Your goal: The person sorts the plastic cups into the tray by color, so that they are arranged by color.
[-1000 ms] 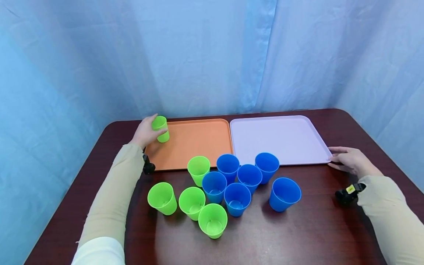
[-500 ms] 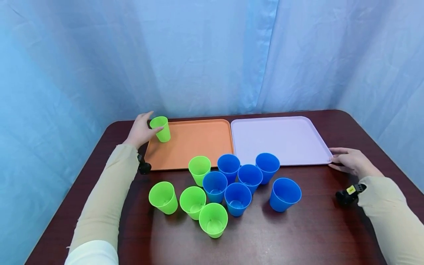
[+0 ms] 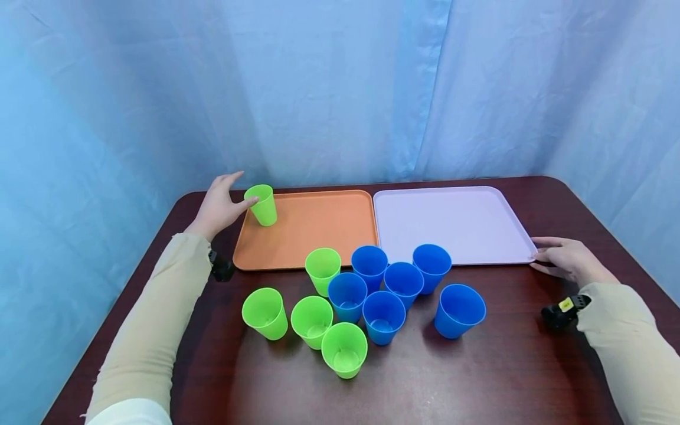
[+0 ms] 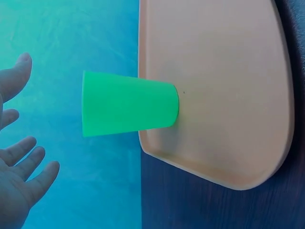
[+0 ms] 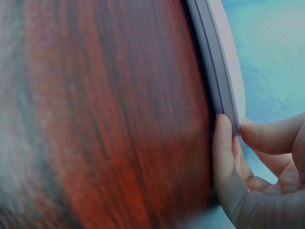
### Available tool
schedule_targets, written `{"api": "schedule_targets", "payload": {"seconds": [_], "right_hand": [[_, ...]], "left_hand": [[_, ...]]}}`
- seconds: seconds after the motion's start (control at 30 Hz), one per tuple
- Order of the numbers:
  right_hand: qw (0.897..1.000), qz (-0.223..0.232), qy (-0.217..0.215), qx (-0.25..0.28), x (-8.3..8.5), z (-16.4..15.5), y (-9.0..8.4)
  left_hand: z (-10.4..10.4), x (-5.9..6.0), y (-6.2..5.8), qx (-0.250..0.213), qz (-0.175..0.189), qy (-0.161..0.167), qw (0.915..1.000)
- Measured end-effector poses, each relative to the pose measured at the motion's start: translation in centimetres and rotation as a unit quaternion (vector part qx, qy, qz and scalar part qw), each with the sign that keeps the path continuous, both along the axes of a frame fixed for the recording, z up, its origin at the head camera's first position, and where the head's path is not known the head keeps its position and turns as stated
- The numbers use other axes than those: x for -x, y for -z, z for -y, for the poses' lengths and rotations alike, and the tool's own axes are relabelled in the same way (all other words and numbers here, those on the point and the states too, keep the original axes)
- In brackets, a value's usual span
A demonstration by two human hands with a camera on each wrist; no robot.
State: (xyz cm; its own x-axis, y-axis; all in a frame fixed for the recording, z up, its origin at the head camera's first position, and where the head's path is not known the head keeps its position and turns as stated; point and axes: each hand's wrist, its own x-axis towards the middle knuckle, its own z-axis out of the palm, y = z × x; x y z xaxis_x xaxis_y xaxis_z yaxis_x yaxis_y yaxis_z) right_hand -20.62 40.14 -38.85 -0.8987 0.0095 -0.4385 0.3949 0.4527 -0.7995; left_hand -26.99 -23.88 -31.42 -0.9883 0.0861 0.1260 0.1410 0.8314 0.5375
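Note:
A green cup [image 3: 262, 205] [image 4: 128, 109] stands upright in the far left corner of the orange tray [image 3: 313, 230] [image 4: 228, 95]. Just left of it is my left hand [image 3: 225, 198] [image 4: 21, 162], fingers spread and holding nothing; the left wrist view shows a gap between hand and cup. My right hand [image 3: 560, 257] [image 5: 238, 138] is at the near right corner of the lilac tray [image 3: 451, 218] [image 5: 217, 71]. Its thumb [image 5: 224, 157] lies against the rim and a finger presses the rim from the other side, pinching it.
Several green cups [image 3: 311, 320] and several blue cups [image 3: 381, 316] stand close together on the dark wooden table [image 3: 478, 378] in front of the trays. Blue curtain hangs behind the table. Bare tabletop lies near the front edge.
My left hand has let go of the green cup and drawn back to the left with fingers spread. The cup stays standing on the orange tray. The right hand has not moved.

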Motion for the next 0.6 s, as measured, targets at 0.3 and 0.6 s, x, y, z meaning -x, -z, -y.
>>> {"api": "schedule_targets", "payload": {"seconds": [0.3, 0.6], "right_hand": [[1.0, -0.002, -0.007, -0.021, -0.1, 0.1, 0.0], [1.0, 0.0, -0.003, 0.005, 0.3, 0.1, -0.1]], "left_hand": [[0.0, -1.9, -1.2, -0.009, -0.026, 0.031, 0.9991], [-0.8, -4.4, -2.3, -0.019, -0.072, 0.071, 0.9947]]}}
